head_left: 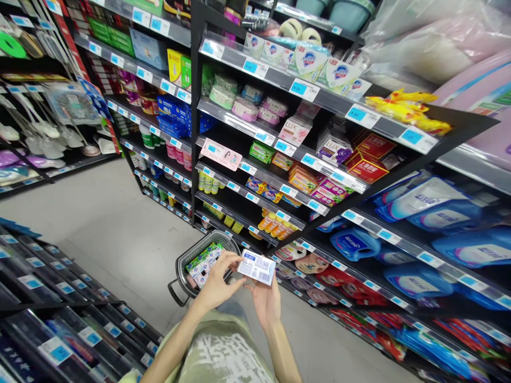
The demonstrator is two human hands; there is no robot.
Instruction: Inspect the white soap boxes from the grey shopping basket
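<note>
Both hands are up in front of the chest holding one small white rectangular box with blue print (256, 267). The left hand (217, 282) pinches its left end with fingers and thumb, and the right hand (266, 298) cups it from underneath, so both are clamped on the same box, close together.

Just past the left hand sits a dark grey plastic shopping basket (187, 260) on the pale floor (112, 223), with green and white packets (204, 259) inside. It's right up against the foot of the black shelving unit (194, 106) on the right, which is stacked with soap boxes (307, 58), red cartons (367, 157), orange bottles (275, 223) and blue refill pouches (355, 243) lower down. Another low black rack with blue price tags (56, 298) crowds the aisle on the left.
</note>
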